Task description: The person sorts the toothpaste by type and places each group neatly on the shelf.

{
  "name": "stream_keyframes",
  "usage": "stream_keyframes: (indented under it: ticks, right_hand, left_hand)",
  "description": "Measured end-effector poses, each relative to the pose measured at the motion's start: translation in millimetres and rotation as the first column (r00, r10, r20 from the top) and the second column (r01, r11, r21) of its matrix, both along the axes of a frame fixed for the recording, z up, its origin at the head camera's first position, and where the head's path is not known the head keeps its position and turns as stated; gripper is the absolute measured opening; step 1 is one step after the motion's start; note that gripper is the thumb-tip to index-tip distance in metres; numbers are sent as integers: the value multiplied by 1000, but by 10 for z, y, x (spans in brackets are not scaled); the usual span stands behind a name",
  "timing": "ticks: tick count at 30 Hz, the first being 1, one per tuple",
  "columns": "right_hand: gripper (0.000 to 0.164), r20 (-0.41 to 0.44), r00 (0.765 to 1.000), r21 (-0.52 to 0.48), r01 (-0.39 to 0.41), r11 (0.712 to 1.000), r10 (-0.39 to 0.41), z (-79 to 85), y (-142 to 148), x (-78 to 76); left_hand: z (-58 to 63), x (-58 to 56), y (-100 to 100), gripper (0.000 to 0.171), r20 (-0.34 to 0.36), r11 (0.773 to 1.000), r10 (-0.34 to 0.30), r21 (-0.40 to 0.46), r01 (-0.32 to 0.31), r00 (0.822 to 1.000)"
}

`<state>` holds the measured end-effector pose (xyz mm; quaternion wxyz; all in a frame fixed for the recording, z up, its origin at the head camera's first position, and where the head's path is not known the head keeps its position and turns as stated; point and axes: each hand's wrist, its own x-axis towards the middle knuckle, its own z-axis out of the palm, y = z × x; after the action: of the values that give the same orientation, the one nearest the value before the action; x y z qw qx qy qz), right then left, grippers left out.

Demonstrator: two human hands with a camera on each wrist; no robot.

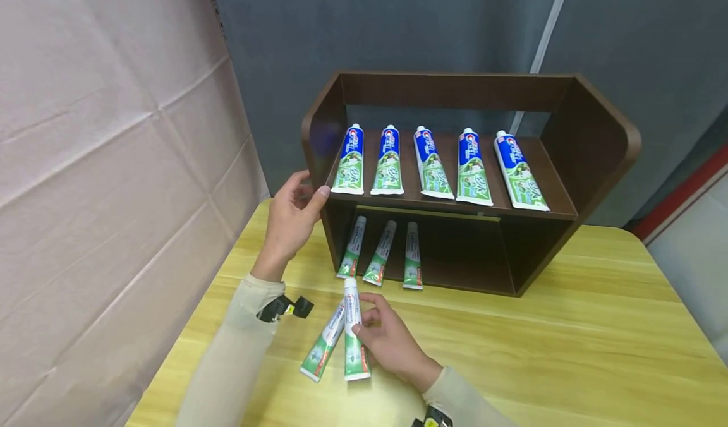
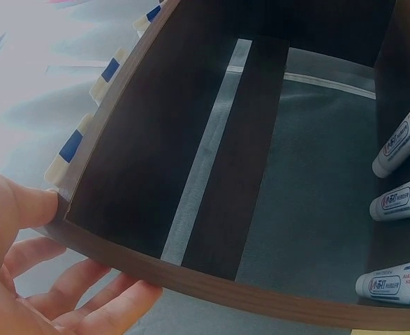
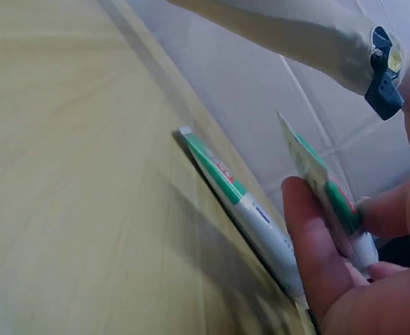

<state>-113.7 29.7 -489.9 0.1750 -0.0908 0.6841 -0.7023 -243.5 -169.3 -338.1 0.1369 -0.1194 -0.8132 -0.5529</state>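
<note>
My left hand grips the left edge of a dark brown two-tier shelf. In the left wrist view the thumb lies on the board's edge and the fingers spread along the side panel. My right hand pinches a white and green toothpaste tube between thumb and fingers, cap toward the shelf. The right wrist view shows this tube raised above the table. A second white and green tube lies on the table beside it. Three matching tubes lie in the lower tier, on its left side.
Several blue and green toothpaste tubes lie in a row on the upper tier, caps toward the back. The shelf stands on a yellow wood-grain table. A pale cloth wall rises at the left, a dark grey curtain behind.
</note>
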Motion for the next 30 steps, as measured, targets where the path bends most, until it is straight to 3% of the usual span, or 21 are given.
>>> stream_keyframes:
  ticks: [4, 9, 13, 20, 30]
  right_hand:
    - [51, 28, 1000, -61, 7, 998, -5, 90, 51, 35]
    - [37, -37, 998, -11, 42, 999, -42, 159, 134, 58]
    - [48, -42, 997, -13, 56, 998, -57, 191, 216, 75]
    - [73, -33, 999, -44, 16, 999, -17, 231, 376, 107]
    - [79, -77, 997, -45, 13, 999, -17, 172, 610, 136]
  left_hand:
    - [4, 4, 5, 46, -7, 1000, -2, 2, 2, 1000]
    - [7, 9, 10, 45, -5, 1000, 1, 3, -1, 1000]
    - [3, 6, 6, 45, 2, 1000, 8, -2, -8, 1000]
    - [4, 9, -1, 46, 5, 1000, 3, 3, -4, 1000]
    - [4, 6, 11, 46, -10, 1000, 4, 11, -3, 1000]
